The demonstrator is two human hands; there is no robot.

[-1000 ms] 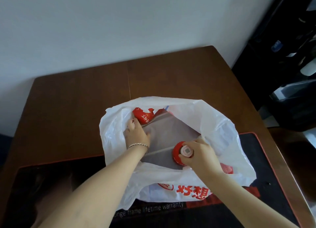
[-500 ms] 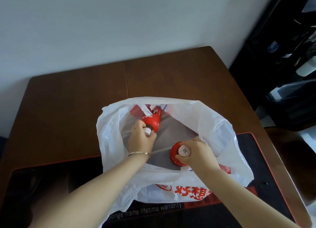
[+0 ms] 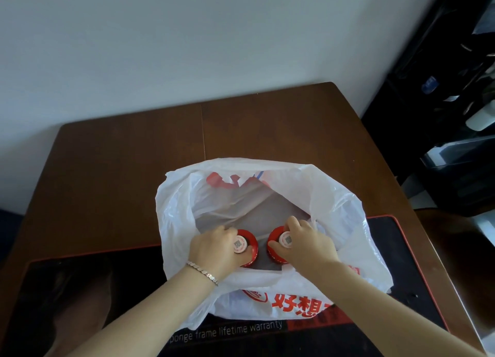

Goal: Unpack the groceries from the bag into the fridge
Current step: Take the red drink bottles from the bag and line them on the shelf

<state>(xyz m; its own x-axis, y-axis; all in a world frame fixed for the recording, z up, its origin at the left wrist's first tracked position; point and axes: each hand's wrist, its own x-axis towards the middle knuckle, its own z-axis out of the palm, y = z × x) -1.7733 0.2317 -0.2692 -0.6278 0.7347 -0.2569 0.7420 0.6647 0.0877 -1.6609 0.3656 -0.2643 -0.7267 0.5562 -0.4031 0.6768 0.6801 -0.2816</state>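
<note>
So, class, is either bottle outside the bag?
No: the left hand grips the left bottle and the right hand the right bottle, both inside the bag.

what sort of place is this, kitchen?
Likely a home room, not clearly a kitchen: a wooden table against a plain wall, a black desk mat on it, cluttered dark shelves at right.

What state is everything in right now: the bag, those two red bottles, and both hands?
White plastic bag: mouth open, sitting partly on the black mat.
Left red bottle: upright in the bag, capped, gripped by the left hand.
Right red bottle: upright in the bag, capped, gripped by the right hand.
</note>
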